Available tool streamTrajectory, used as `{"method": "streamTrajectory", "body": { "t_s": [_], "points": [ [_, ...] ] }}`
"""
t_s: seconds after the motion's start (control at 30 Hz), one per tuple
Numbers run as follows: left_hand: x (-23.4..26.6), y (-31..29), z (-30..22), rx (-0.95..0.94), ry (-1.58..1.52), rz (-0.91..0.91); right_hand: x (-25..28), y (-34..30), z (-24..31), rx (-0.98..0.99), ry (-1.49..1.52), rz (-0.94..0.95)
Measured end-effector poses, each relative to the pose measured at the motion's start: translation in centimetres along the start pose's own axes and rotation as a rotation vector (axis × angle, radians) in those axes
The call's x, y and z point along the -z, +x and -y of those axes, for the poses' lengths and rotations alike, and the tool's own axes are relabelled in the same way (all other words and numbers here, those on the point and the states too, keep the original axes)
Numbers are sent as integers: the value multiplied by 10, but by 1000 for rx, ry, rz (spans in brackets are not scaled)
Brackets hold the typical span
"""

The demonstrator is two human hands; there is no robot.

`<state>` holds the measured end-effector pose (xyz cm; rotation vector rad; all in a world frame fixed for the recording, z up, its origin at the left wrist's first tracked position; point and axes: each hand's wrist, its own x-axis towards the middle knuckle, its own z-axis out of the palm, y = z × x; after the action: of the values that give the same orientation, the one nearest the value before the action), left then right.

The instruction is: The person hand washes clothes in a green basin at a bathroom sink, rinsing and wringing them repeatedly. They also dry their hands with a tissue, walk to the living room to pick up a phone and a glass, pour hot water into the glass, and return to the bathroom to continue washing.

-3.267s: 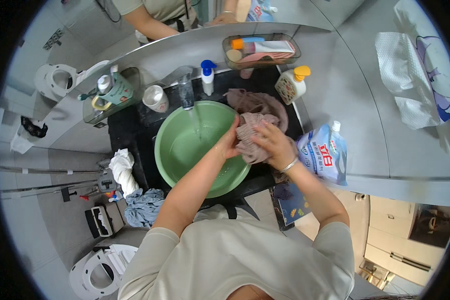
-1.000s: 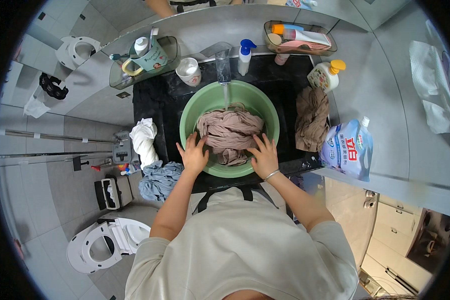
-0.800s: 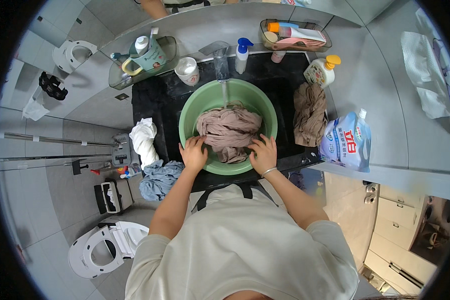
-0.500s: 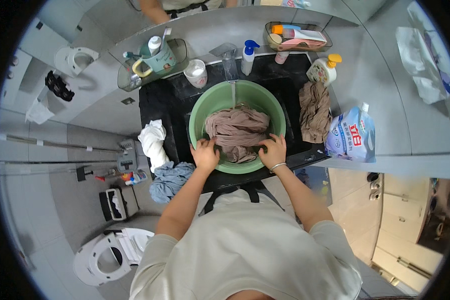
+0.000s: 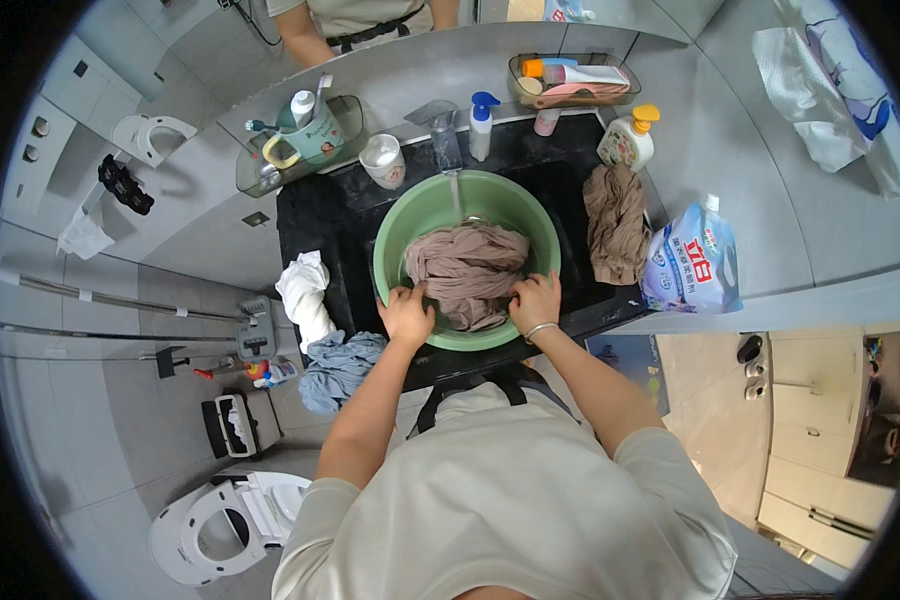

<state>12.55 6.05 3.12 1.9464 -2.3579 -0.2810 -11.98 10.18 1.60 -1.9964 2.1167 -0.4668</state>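
Note:
A green plastic basin [image 5: 389,216] stands in the black sink under a running faucet [image 5: 440,135], and a stream of water falls into it. Inside lies a bunched brownish-pink cloth [image 5: 467,262], wet-looking and heaped toward the middle. At the basin's near left rim, my left hand [image 5: 407,317] is closed around the edge, its thumb side beside the cloth. My right hand [image 5: 536,302], with a bracelet at the wrist, grips the near right rim in the same way. Parts of the fingers are hidden behind the rim.
Left on the black counter [image 5: 310,207] lie a white cloth [image 5: 306,300] and a blue-grey cloth [image 5: 341,370]. On the right are a brown cloth [image 5: 615,225], a detergent pouch [image 5: 692,262] and a yellow-topped pump bottle [image 5: 629,140]. A cup [image 5: 383,162] and blue-topped pump bottle [image 5: 481,128] flank the faucet.
The whole view has shifted slightly. Both hands stay at the basin's near rim, and the cloth and running water look much the same.

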Motion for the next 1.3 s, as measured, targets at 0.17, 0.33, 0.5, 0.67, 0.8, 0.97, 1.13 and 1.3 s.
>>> {"method": "streamTrajectory", "body": {
  "t_s": [0.17, 0.33, 0.5, 0.67, 0.8, 0.97, 1.13, 1.3],
  "points": [
    [0, 5, -16, 158, 1, -17, 5, 4, -4, 106, 53, 141],
    [-4, -1, -22, 154, 45, -97, 2, 3, -10, 128, 118, 186],
    [-7, -1, -23, 150, 64, -154, 2, 1, -13, 200, 120, 71],
    [-7, 0, -25, 144, 65, -178, -2, 1, -17, 230, 124, 31],
    [-8, 2, -25, 145, 62, -191, -1, 4, -16, 208, 97, 104],
    [-9, 1, -23, 139, 61, -187, 0, 5, -12, 184, 92, 100],
    [-10, 0, -22, 143, 45, -181, 3, 5, -9, 190, 97, 30],
    [-13, 2, -19, 141, 59, -181, -1, 5, -9, 214, 92, -4]
  ]
}}
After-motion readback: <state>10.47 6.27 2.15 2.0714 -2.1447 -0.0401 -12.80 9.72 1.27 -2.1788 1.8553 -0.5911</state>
